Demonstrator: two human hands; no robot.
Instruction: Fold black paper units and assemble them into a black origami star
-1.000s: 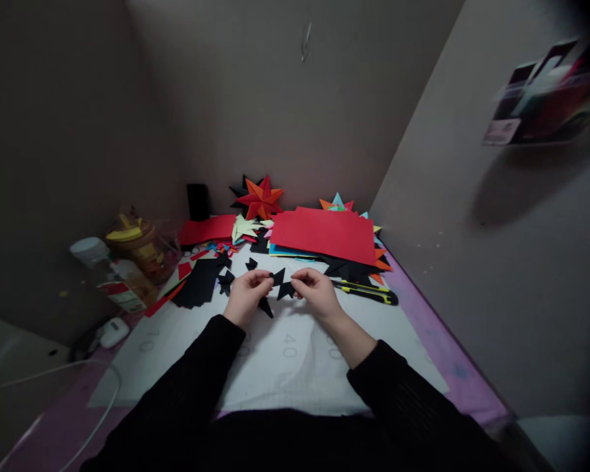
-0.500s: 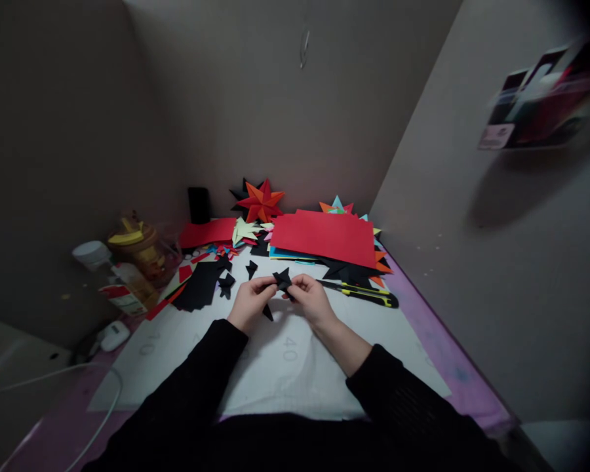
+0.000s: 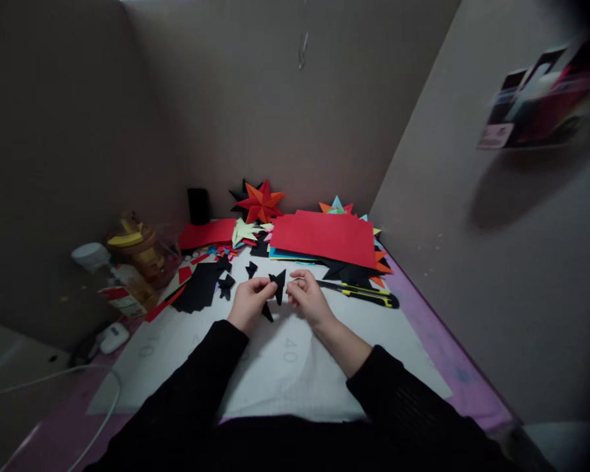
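Note:
My left hand (image 3: 248, 305) pinches a folded black paper piece (image 3: 279, 288) between thumb and fingertips, with its pointed ends sticking up and down. Just to the right, apart from the piece, my right hand (image 3: 309, 300) has its fingers loosely bent and holds nothing that I can see. Under the left hand, another pointed black paper piece (image 3: 267, 313) lies partly hidden on the white sheet (image 3: 295, 380). A folded black piece (image 3: 226, 285) and a smaller one (image 3: 251, 269) rest to the left and behind.
A yellow-and-black utility knife (image 3: 368, 295) lies right of my hands. Red paper (image 3: 324, 237) is stacked behind them, near a red-orange paper star (image 3: 262, 200). Black paper sheets (image 3: 196, 287), a glue-like bottle (image 3: 128, 282) and a brown jar (image 3: 135, 246) stand or lie left. Walls enclose the table.
My right hand has let go of the folded black paper piece and drawn slightly away. The piece has turned in my left hand, its points now nearly vertical.

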